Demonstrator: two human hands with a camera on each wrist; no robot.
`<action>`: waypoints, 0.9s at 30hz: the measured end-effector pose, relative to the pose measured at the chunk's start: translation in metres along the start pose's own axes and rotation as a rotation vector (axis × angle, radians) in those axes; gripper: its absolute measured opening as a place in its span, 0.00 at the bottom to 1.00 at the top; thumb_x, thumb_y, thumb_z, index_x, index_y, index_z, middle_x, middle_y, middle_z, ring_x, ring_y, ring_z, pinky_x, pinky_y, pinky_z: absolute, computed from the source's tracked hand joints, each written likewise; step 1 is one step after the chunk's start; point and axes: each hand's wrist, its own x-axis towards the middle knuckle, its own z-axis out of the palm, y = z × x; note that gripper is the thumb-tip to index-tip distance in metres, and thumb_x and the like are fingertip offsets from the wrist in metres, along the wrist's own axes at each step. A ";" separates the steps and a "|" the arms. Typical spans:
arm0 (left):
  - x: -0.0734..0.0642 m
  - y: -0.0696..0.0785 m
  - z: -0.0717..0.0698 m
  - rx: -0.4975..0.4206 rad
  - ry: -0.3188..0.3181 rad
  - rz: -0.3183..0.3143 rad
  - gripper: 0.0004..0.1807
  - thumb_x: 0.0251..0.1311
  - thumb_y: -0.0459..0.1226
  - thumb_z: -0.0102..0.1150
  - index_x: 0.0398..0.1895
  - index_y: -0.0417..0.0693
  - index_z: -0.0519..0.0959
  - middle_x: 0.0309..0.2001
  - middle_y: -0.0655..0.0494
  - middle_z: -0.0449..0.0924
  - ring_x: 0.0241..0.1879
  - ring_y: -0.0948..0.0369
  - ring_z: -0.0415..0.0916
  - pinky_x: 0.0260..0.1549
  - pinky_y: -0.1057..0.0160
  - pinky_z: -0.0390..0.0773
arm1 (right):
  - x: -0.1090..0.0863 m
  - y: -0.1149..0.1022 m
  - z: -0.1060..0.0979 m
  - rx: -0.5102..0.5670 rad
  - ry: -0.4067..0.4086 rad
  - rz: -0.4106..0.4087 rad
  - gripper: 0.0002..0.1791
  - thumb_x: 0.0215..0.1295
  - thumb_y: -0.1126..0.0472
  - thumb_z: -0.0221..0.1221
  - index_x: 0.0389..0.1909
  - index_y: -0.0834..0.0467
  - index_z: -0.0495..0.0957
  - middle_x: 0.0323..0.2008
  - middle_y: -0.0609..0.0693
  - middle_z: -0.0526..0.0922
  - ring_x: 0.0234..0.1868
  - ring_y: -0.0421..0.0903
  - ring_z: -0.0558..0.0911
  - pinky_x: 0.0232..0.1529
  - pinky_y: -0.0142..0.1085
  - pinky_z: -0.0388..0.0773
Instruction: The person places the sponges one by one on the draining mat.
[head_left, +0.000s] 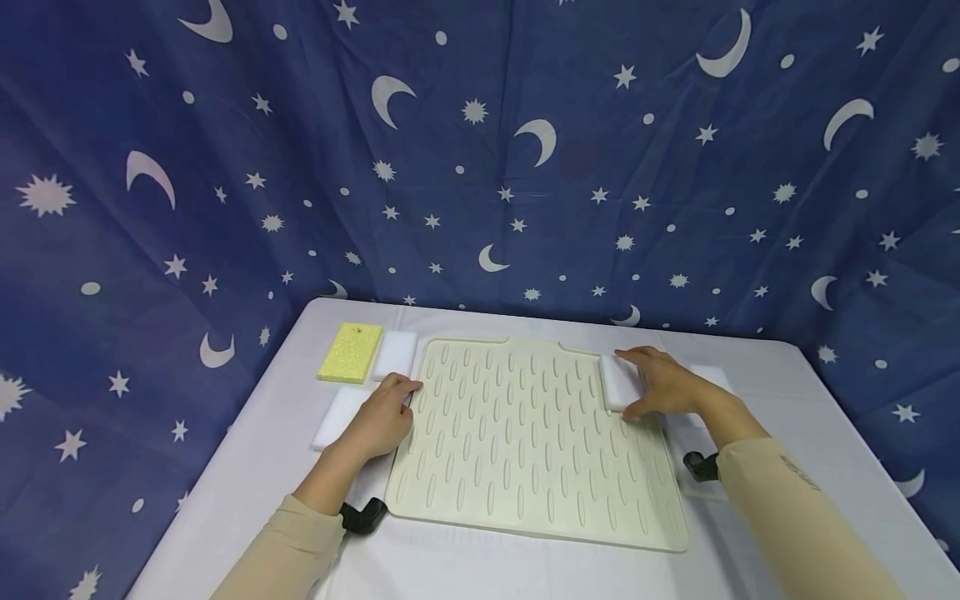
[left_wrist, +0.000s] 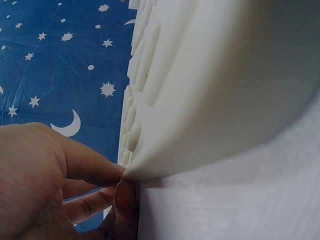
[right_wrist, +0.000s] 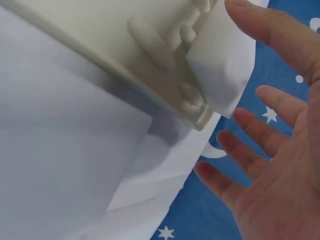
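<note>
A cream drying mat with raised oval ridges lies flat on the table. My left hand is at its left edge, and in the left wrist view the thumb and forefinger pinch the rim. At the mat's far right corner sits a white sponge block. Around that block my right hand is spread, the thumb at its near side and the other fingers past its far side. In the right wrist view those fingers are straight and parted, with the thumb tip by the block.
A yellow sponge lies at the table's far left. Beside it is a white block, and another white block lies partly behind my left hand. To the right, a pale block shows behind my right wrist. A star-patterned curtain backs the table.
</note>
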 end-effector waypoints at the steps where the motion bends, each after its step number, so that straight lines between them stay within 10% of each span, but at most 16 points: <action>1: 0.000 0.000 0.000 -0.001 -0.001 0.000 0.27 0.68 0.27 0.48 0.70 0.37 0.74 0.65 0.45 0.73 0.54 0.52 0.76 0.53 0.52 0.79 | -0.001 0.001 0.000 0.001 0.004 -0.002 0.63 0.44 0.48 0.82 0.80 0.61 0.59 0.76 0.69 0.60 0.74 0.70 0.61 0.71 0.69 0.60; 27: 0.000 -0.002 0.000 -0.002 0.000 0.003 0.27 0.68 0.27 0.48 0.70 0.38 0.74 0.65 0.45 0.73 0.52 0.53 0.76 0.49 0.55 0.78 | -0.050 0.003 -0.009 -0.004 0.039 -0.046 0.58 0.48 0.49 0.80 0.78 0.63 0.62 0.74 0.69 0.63 0.73 0.71 0.61 0.68 0.71 0.63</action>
